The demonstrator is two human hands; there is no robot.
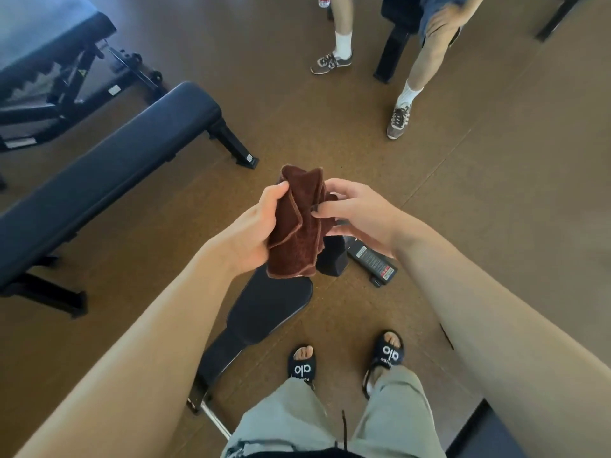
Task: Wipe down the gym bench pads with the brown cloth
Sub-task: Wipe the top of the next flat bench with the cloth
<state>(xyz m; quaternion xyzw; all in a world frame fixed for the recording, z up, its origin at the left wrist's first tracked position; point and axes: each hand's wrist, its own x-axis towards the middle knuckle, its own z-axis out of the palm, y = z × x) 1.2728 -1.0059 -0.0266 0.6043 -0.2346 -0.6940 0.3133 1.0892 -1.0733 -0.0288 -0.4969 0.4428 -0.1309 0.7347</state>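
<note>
both hands are holding the brown cloth [299, 223] above the small bench [264, 312]: left hand [254, 233] cradling it, right hand [353, 213] pinching a fold, likely bunching it for wiping.

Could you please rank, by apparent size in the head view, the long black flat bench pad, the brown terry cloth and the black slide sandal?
1. Long black flat bench pad, largest.
2. Brown terry cloth, bunched in both hands and nearer the camera, so it looks enlarged.
3. Black slide sandal, smallest.

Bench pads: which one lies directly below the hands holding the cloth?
The small rounded black pad by the person's feet, under the brown cloth. The long flat bench stands off to the left.
</note>
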